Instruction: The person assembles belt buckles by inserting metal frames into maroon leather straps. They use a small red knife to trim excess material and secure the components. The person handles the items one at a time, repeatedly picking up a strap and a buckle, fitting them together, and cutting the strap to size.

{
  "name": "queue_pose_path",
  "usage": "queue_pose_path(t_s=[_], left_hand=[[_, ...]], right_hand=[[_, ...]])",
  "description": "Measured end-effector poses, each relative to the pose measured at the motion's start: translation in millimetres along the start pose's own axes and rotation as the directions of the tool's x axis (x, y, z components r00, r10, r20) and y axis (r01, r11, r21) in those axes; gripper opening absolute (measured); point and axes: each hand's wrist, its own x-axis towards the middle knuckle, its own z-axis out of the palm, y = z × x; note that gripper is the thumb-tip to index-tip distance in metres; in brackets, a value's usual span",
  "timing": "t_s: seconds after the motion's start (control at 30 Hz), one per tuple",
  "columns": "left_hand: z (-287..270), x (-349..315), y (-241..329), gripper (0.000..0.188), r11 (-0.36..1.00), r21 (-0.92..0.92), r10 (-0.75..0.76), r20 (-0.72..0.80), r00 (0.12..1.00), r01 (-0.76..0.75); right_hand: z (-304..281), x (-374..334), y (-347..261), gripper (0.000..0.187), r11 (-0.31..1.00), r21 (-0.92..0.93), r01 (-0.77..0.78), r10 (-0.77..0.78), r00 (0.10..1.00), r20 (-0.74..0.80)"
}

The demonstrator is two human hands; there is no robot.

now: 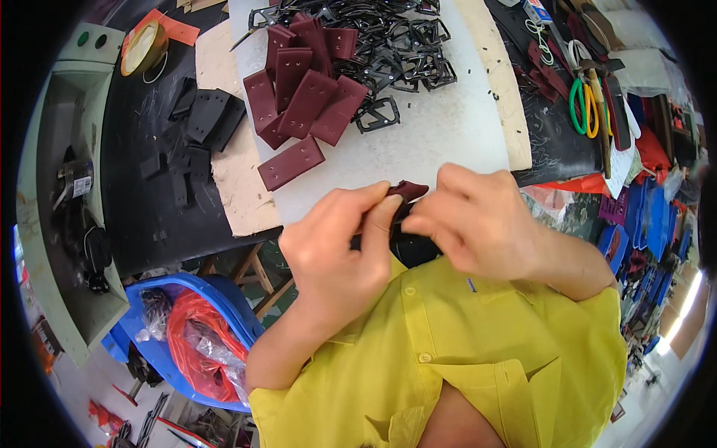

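Observation:
My left hand [336,231] is closed, pinching a small maroon leather strap piece [409,191] between thumb and forefinger at the near edge of the white board. Just beside it, my right hand [478,216] has its fingers curled in toward the piece. Whatever lies between the right fingertips is hidden. Beyond the hands sits a loose pile of maroon leather strap pieces [308,98] with small holes, one of them [291,163] lying apart nearest me. Black metal buckles [403,48] are heaped behind and to the right of that pile, and a single buckle [379,115] lies at its near side.
Black strap pieces [212,117] lie on the left of the dark table [142,216]. The white board [448,142] rests on tan sheeting [231,187]. Scissors with green and yellow handles [585,108] are at right. A blue tub [187,280] with bags stands lower left.

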Motion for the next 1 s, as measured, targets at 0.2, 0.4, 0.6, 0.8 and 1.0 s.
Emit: queue_pose_path(t_s=[0.2,0.4,0.6,0.8,1.0], left_hand=[[-1.3,4.7,3.1,0.012,0.831,-0.502,-0.315,-0.069,0.946,0.24],[14.6,2.3,-3.4,0.015,0.546,-0.817,-0.364,-0.033,0.931,0.185],[-16.6,-3.8,0.5,0.034,0.833,-0.52,-0.158,0.103,0.982,0.188],[-14.5,-1.5,0.0,0.028,0.715,-0.494,-0.46,0.199,0.865,0.494],[-11.4,-2.1,-5.7,0.024,0.528,-0.638,-0.581,0.209,0.787,0.56]], right_hand=[[-7.0,11.6,9.7,0.022,0.74,0.514,-0.433,0.442,0.89,0.112],[13.4,21.6,-0.4,0.021,0.307,0.881,-0.359,0.535,0.831,0.152],[-6.1,15.2,10.4,0.014,0.596,0.642,-0.483,0.487,0.853,0.189],[-2.2,11.6,6.0,0.031,0.904,0.378,-0.198,0.258,0.96,-0.113],[-17.5,1.4,5.6,0.043,0.965,-0.251,0.072,-0.13,0.967,-0.221]])
